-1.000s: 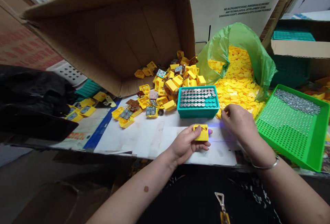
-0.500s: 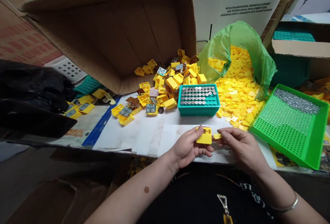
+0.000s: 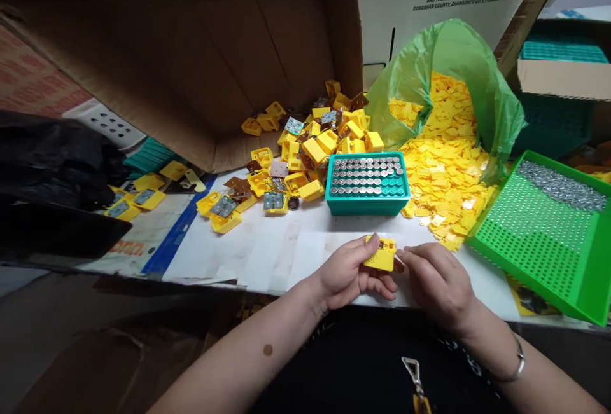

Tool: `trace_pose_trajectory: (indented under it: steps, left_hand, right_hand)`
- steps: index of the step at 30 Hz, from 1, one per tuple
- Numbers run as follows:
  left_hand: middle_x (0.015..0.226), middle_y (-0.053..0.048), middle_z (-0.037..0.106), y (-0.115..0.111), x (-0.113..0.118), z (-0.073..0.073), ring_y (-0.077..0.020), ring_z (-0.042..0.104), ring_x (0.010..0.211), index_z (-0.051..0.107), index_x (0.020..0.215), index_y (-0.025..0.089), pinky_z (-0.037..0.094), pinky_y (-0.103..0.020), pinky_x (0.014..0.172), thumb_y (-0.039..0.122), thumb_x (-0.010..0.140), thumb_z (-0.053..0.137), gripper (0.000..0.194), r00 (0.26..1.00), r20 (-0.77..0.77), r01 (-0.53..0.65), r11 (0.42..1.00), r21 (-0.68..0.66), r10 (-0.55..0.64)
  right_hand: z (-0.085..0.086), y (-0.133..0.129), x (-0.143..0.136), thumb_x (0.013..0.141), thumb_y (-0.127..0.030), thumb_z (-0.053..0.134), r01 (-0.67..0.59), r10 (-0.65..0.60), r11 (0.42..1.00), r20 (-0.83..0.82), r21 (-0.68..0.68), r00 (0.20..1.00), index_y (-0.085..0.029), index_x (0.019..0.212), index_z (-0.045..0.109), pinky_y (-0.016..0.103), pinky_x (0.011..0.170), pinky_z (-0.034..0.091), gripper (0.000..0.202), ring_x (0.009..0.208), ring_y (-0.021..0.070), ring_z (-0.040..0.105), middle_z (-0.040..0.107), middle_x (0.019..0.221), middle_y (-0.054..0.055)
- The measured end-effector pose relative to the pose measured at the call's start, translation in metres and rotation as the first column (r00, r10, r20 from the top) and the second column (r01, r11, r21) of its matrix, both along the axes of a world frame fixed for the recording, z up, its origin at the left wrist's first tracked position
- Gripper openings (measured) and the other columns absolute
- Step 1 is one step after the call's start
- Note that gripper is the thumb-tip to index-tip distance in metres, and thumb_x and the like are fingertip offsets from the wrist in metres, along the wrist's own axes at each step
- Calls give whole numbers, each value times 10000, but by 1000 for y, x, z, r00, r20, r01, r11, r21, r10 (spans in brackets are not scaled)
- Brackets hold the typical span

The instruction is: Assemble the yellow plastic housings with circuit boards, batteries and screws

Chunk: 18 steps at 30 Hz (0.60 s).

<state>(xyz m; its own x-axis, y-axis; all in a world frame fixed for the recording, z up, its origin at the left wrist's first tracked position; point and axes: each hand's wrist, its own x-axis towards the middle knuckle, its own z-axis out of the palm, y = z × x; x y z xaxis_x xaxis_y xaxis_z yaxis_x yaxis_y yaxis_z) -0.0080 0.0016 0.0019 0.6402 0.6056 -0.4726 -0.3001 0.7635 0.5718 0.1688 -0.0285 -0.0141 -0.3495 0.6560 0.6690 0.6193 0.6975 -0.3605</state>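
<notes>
My left hand (image 3: 356, 268) holds a small yellow plastic case (image 3: 380, 259), thumb on its top face and fingers beneath. The case has a group of small holes and an open recess along its far edge. My right hand (image 3: 442, 280) is closed, its thumb and index fingertip pinched at the case's right edge. A small yellow cover (image 3: 390, 244) lies at the recess's right end, beside those fingertips; the fingers partly hide how it is gripped. Just beyond the hands stands a teal tray (image 3: 367, 206) with rows of silver button cells (image 3: 358, 180).
Yellow cases with circuit boards (image 3: 315, 147) are heaped before a tipped cardboard box (image 3: 191, 51). A green bag (image 3: 496, 96) spills flat yellow pieces (image 3: 443, 179). At right, a green perforated tray (image 3: 544, 255) holds small metal parts (image 3: 558, 184). Black plastic (image 3: 48, 159) lies left.
My right hand has moved left to the case, bringing the small yellow cover to its recess, and its fingers have curled more. The view has shifted slightly; my left hand keeps its hold.
</notes>
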Motion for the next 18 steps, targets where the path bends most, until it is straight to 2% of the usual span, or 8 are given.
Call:
trace_pose_trajectory:
  steps: [2, 4, 6, 8, 11, 13, 16, 18]
  left_hand:
    - [761, -80, 636, -1, -1, 0, -162, 649, 565, 512, 955, 101, 536, -292, 548, 378, 884, 419, 300, 1000, 4, -16, 1000, 2, 16]
    - [808, -76, 638, -3, 0, 2, -161, 657, 621, 483, 1028, 121, 537, -314, 627, 318, 855, 482, 261, 998, -14, -62, 998, 11, 62]
    - [877, -62, 632, -6, 2, 3, -156, 656, 684, 431, 1108, 161, 525, -331, 706, 207, 786, 566, 352, 995, -53, -85, 995, 43, 87]
    - [917, -38, 607, -10, 6, 4, -143, 639, 726, 399, 1140, 192, 510, -332, 737, 133, 731, 598, 458, 990, -118, -59, 992, 108, 72]
    - [945, -14, 553, -14, 11, 6, -117, 586, 762, 390, 1157, 209, 484, -295, 735, 173, 756, 583, 446, 965, -255, 17, 963, 269, 54]
    - [970, -20, 532, -16, 13, 6, -116, 553, 802, 398, 1155, 196, 457, -268, 739, 219, 778, 565, 413, 940, -336, 86, 919, 385, 52]
    - [967, -32, 525, -17, 12, 7, -128, 521, 828, 406, 1125, 170, 434, -262, 729, 236, 777, 551, 383, 917, -397, 170, 854, 492, 46]
    - [922, -22, 523, -17, 9, 6, -125, 505, 785, 420, 1080, 164, 424, -258, 687, 204, 744, 568, 370, 908, -417, 221, 821, 527, 23]
  right_hand:
    - [-1, 1, 1, 828, -89, 519, -4, 4, 1000, -6, 3, 1000, -152, 1037, 605, 288, 625, 489, 234, 747, 163, 576, 632, 840, 95]
    - [3, 3, 2, 828, -85, 524, 21, -40, 991, -141, -134, 989, -178, 992, 625, 255, 621, 494, 214, 744, 139, 588, 628, 835, 73]
    - [10, 2, 1, 825, -98, 537, 23, -119, 953, -300, -303, 946, -203, 912, 648, 230, 625, 501, 176, 743, 122, 603, 635, 821, 47]
    - [18, -1, -2, 815, -158, 572, -11, -199, 879, -388, -477, 900, -213, 860, 658, 236, 632, 509, 111, 736, 128, 616, 653, 804, 32]
    - [25, -8, -11, 798, -294, 599, -107, -314, 667, -408, -738, 857, -189, 847, 636, 262, 603, 512, 121, 674, 141, 612, 655, 776, 34]
    - [27, -13, -18, 781, -357, 603, -141, -391, 540, -396, -830, 831, -175, 841, 604, 276, 605, 506, 192, 666, 145, 599, 644, 781, 42]
    - [29, -15, -22, 742, -398, 626, -174, -455, 471, -408, -865, 791, -173, 919, 552, 273, 600, 485, 296, 651, 141, 569, 604, 731, 23]
    - [30, -14, -22, 735, -398, 624, -186, -467, 442, -402, -877, 788, -180, 1015, 501, 238, 523, 440, 376, 563, 116, 515, 531, 629, -27]
